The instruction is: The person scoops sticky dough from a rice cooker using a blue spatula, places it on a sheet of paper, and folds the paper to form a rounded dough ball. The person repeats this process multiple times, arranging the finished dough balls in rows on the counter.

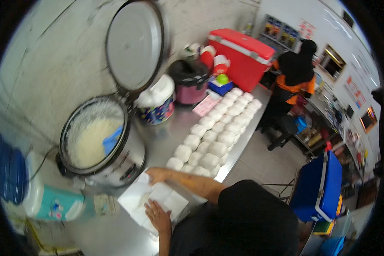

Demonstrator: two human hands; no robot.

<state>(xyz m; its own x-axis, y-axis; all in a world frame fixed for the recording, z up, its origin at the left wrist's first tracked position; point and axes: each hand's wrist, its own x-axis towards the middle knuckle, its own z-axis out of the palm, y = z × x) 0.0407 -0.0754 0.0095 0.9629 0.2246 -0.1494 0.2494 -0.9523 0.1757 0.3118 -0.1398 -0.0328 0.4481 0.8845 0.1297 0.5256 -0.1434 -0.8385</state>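
Note:
White paper sheets [176, 200] lie on the metal table before me, and a small whitish patch, too blurred to name, shows on the upper one. My left hand [158, 215] rests palm down on the paper with its fingers slightly spread. At the paper's far edge, my right hand [158, 176] has its fingers bent around a corner. Beyond the sheets stands a large rice cooker [115, 174], its lid [134, 44] raised. Cooked rice [89, 140] fills part of the pot, with a blue scoop [112, 140] in it. Several white wrapped packets [209, 140] sit in rows past my right arm.
A patterned tub [156, 110], a purple cooker [188, 91] and a red cooler box [240, 54] stand along the wall. A turquoise and white container [60, 203] is at left. Another person [294, 73] stands across the aisle. A blue cooler box [316, 185] is at right.

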